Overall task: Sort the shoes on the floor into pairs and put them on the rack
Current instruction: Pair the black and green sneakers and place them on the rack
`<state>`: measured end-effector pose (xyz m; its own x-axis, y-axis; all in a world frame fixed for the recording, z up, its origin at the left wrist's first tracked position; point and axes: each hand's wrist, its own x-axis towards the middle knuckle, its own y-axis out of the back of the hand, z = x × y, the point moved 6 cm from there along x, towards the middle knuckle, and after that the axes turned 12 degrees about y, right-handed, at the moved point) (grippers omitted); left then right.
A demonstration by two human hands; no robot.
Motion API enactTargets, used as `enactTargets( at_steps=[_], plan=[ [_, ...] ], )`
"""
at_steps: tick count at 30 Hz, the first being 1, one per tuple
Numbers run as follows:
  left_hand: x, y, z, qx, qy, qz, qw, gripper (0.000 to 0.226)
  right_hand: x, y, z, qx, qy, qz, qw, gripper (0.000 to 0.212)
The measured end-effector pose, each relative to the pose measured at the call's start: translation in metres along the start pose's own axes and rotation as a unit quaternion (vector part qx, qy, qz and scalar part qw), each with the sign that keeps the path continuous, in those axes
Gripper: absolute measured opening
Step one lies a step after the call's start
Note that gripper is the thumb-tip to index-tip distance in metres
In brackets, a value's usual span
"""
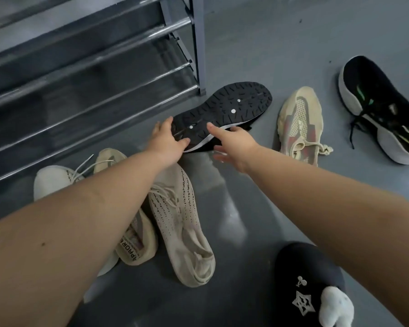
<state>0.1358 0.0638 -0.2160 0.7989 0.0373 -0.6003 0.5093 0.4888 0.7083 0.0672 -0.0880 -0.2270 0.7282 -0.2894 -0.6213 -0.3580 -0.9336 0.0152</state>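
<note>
Black sole: upturned shoe (pixel 224 112), tread up, lying on the floor (pixel 257 197) just off the rack's (pixel 92 74) near-right foot.
Long axis: heel end at 8 o'clock, toe end at 2 o'clock; heel end points at the hands.
Left hand (pixel 167 142): on the heel end from the 9 o'clock side, fingers spread and nearly straight, fingertips touching the tread. No closed grip seen.
Right hand (pixel 234 143): at the sole's white edge from the 4 o'clock side, index finger laid on the tread, other fingers loose and spread. Not clamped either.
Nearer hand: about even; both sit at the heel half, one to each side, with the toe end well beyond reach of either.
Likely mate: black shoe (pixel 383 109) with white sole and green trim, upright, at 3 o'clock from the upturned one, well apart. Match is a guess, since the upturned upper is mostly hidden.
Between them: mesh shoe (pixel 298 123), beige with pink, toe toward 12.
Near side: three pale shoes (pixel 177 220) bunched under the left forearm, at 7 o'clock from the black sole.
Rack: shelves in view hold no shoes; lies at 10 o'clock from the hands.
Step judged: taking hold of the upturned shoe to turn or lift it; pairing not yet done.
Next move needs: fingers curled round both sides of the heel half, then a carry toward 3 o'clock or to the rack.
</note>
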Motion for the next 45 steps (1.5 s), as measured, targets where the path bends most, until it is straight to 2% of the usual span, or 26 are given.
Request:
enactTargets(
  at_steps=[4,6,8,10,13,15,20,22,25,27,30,32,34,36,37,38,40,45],
  plan=[
    [0.013,-0.004,-0.009,-0.16,0.053,-0.023,0.985,0.079,0.006,-0.006,-0.001,0.042,-0.022,0.005,0.999,0.064],
    [0.015,-0.004,-0.012,-0.202,0.071,-0.018,0.977,0.081,0.008,-0.008,-0.001,0.065,-0.024,0.01,0.998,0.053],
    [0.017,-0.003,-0.014,-0.201,0.06,-0.02,0.978,0.067,0.01,-0.009,0.001,0.086,-0.022,0.016,0.996,0.048],
    [0.013,-0.002,-0.013,-0.204,0.032,-0.015,0.978,0.042,0.009,-0.008,0.004,0.096,-0.022,0.022,0.995,0.056],
    [0.004,-0.001,-0.012,-0.207,0.0,0.011,0.978,0.029,0.004,-0.004,0.008,0.115,-0.026,0.024,0.993,0.073],
    [-0.005,-0.004,-0.008,-0.212,-0.027,0.016,0.977,0.029,0.0,-0.001,0.011,0.12,-0.022,0.028,0.992,0.075],
    [-0.049,-0.015,0.003,-0.215,-0.089,-0.014,0.972,0.033,-0.019,0.014,0.018,0.146,0.0,0.044,0.988,0.065],
    [-0.07,-0.023,0.005,-0.181,-0.109,-0.017,0.977,0.038,-0.03,0.022,0.029,0.138,0.019,0.051,0.989,0.063],
    [-0.104,-0.049,0.006,-0.16,-0.135,-0.084,0.974,0.043,-0.057,0.036,0.048,0.126,0.024,0.09,0.988,0.081],
    [-0.12,-0.07,0.005,-0.155,-0.134,-0.133,0.97,0.044,-0.074,0.049,0.057,0.075,0.026,0.136,0.987,0.092],
    [-0.133,-0.087,0.001,-0.135,-0.123,-0.122,0.975,0.044,-0.088,0.072,0.068,0.004,0.034,0.209,0.977,0.064],
    [-0.135,-0.091,-0.001,-0.123,-0.103,-0.093,0.983,0.043,-0.09,0.078,0.069,-0.018,0.04,0.195,0.98,0.042],
    [-0.132,-0.094,-0.003,-0.12,-0.05,-0.091,0.987,0.048,-0.09,0.08,0.071,0.0,0.036,0.169,0.985,0.028],
    [-0.127,-0.1,-0.007,-0.163,0.034,-0.14,0.976,0.06,-0.088,0.08,0.075,0.072,0.02,0.137,0.988,0.025],
    [-0.125,-0.103,-0.008,-0.216,0.076,-0.181,0.957,0.066,-0.088,0.078,0.075,0.109,0.01,0.109,0.988,0.026],
    [-0.121,-0.107,-0.01,-0.276,0.115,-0.216,0.929,0.065,-0.089,0.076,0.075,0.14,-0.001,0.08,0.987,0.027],
    [-0.121,-0.107,-0.007,-0.354,0.143,-0.255,0.888,0.043,-0.092,0.074,0.072,0.168,-0.018,0.029,0.985,0.025],
    [-0.131,-0.114,-0.013,-0.357,0.145,-0.248,0.889,0.033,-0.091,0.081,0.075,0.152,-0.026,-0.022,0.988,0.024]
  ],
)
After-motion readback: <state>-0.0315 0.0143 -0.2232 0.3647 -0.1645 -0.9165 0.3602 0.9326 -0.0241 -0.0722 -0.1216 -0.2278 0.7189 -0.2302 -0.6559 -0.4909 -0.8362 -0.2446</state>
